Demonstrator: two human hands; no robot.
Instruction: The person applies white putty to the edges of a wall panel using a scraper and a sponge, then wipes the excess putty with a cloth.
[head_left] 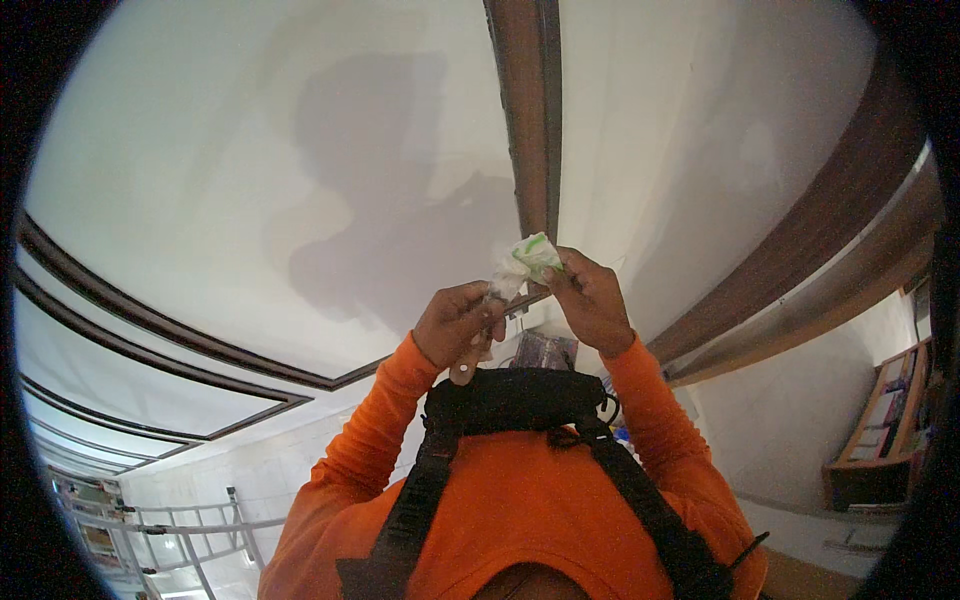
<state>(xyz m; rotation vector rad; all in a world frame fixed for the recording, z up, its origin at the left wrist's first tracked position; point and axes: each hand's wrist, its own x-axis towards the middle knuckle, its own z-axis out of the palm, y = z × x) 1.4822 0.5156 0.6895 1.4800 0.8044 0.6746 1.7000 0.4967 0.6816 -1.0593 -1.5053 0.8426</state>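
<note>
My left hand (455, 322) is closed around a wooden-handled tool (464, 366), whose rounded handle end with a pale spot sticks out below my fingers. Its working end is hard to make out. A crumpled white and green plastic bag (535, 258) spans the gap between both hands. Its green-marked part is pinched between the thumb and fingers of my right hand (593, 300), while its clear, wrinkled end reaches the fingertips of my left. Both hands are raised in front of my chest, close to the lower end of a dark brown wooden strip (530, 120).
Large white panels (200, 150) with brown trim surround me, and my shadow falls on one. Metal scaffolding or a ladder (195, 535) stands at lower left. A wooden shelf unit (880, 430) is at far right. A black strapped pouch (515, 400) sits against my chest.
</note>
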